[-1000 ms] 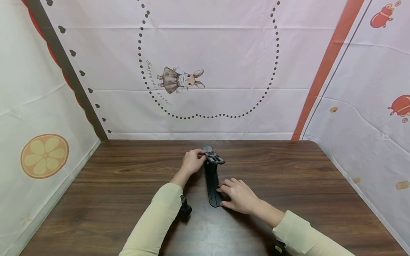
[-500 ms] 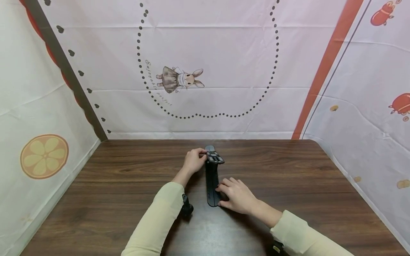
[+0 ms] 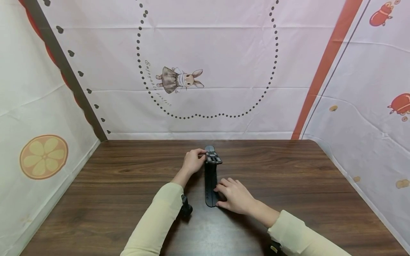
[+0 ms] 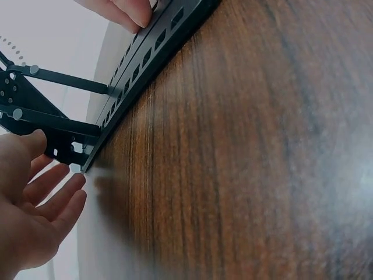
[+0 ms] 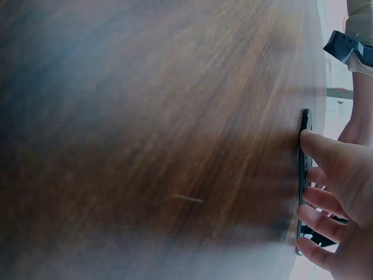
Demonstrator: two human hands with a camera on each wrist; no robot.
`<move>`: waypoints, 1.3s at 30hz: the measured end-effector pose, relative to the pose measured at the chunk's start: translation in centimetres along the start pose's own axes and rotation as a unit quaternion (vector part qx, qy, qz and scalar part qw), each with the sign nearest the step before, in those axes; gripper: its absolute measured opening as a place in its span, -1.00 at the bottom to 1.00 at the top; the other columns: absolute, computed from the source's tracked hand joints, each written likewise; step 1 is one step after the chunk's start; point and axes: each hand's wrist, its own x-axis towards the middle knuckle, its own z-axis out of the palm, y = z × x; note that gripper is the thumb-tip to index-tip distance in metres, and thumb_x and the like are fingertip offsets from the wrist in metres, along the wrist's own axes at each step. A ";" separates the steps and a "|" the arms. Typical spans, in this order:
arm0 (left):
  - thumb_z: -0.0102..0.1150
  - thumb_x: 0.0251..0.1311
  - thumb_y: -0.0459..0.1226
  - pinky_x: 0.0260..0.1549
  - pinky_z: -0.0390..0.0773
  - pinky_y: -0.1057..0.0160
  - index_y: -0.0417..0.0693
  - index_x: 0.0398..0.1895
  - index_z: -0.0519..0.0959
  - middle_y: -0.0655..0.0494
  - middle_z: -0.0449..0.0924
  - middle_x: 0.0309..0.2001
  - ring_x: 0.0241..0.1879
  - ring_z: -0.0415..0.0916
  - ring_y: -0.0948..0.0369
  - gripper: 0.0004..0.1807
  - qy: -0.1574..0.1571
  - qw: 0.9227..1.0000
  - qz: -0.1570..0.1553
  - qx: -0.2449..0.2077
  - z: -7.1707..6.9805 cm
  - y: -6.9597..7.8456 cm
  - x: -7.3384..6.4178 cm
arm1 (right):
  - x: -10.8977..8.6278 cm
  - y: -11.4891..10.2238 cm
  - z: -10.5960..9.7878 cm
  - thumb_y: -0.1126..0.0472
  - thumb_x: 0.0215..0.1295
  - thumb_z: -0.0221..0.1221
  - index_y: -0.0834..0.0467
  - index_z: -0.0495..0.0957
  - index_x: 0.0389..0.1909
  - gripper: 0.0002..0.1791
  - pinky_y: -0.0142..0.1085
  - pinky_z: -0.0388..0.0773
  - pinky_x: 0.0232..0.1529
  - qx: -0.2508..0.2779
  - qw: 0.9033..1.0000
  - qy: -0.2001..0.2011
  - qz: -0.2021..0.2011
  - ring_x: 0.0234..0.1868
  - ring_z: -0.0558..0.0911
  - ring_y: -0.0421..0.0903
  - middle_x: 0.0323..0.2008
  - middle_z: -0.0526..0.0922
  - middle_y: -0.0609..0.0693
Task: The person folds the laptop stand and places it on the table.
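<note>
A black folding stand (image 3: pixel 210 181) lies lengthwise on the table, its slotted base (image 4: pixel 147 57) running away from me. Toward its far end a raised plate with light pads (image 3: pixel 213 157) is carried on hinged arms (image 4: pixel 61 79). My left hand (image 3: pixel 193 161) grips the left side of that raised part, thumb on the near face and index finger partly hidden behind it. At the base's near right edge is my right hand (image 3: pixel 236 196), holding it with bent fingers and the thumb near the rounded end. The right fingertips also show on the base in the left wrist view.
The stand is on a brown wood-grain table (image 3: pixel 128 199). Behind it hangs a white cloth (image 3: pixel 230 71) with a printed rabbit, and similar printed cloths flank both sides. A black wrist device (image 3: pixel 185 207) sits at the left cuff.
The near end of the stand has shifted slightly left, so it lies straighter. My right hand has moved left with it; the left hand keeps nearly the same place.
</note>
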 end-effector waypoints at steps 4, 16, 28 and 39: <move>0.06 0.26 -0.22 -0.15 0.52 0.12 -0.03 0.04 0.56 0.04 0.59 0.00 -0.03 0.54 0.11 -0.70 0.001 1.000 -0.001 0.001 -0.1 0.0 -0.1 | 0.0 0.0 0.0 -0.07 0.02 0.30 0.02 0.57 -0.15 -0.61 -0.32 0.38 -0.38 0.002 1.000 -0.005 0.001 -0.26 0.46 -0.16 -0.18 0.51 -0.11; -0.01 0.30 -0.21 -0.05 0.47 0.06 0.02 0.16 0.48 0.05 0.51 0.12 0.06 0.48 0.07 -0.64 -0.021 0.999 0.013 0.032 -0.5 0.2 -0.6 | -0.3 0.7 -0.8 0.03 0.17 0.21 0.04 0.55 -0.03 -0.65 -0.11 0.48 -0.09 0.069 0.996 -0.056 0.006 -0.02 0.49 -0.07 -0.03 0.53 -0.07; 0.00 0.29 -0.25 -0.05 0.47 0.08 -0.02 0.02 0.55 0.08 0.60 -0.03 -0.03 0.52 0.12 -0.72 -0.006 0.999 0.042 0.018 -1.9 0.6 -2.1 | 0.3 2.1 -1.1 0.14 0.19 0.20 0.09 0.54 -0.02 -0.68 -0.18 0.51 -0.08 0.150 0.988 -0.031 0.023 -0.07 0.56 -0.16 -0.10 0.59 -0.08; 0.13 0.19 -0.29 -0.15 0.54 0.14 -0.08 -0.06 0.57 0.09 0.61 -0.12 -0.15 0.59 0.14 -0.75 0.007 0.998 0.064 -0.008 -2.2 0.2 -3.5 | 1.1 3.6 -0.8 0.28 0.16 0.21 0.23 0.52 -0.05 -0.69 -0.13 0.56 -0.16 0.224 0.972 0.032 0.072 -0.14 0.62 0.01 -0.10 0.61 0.07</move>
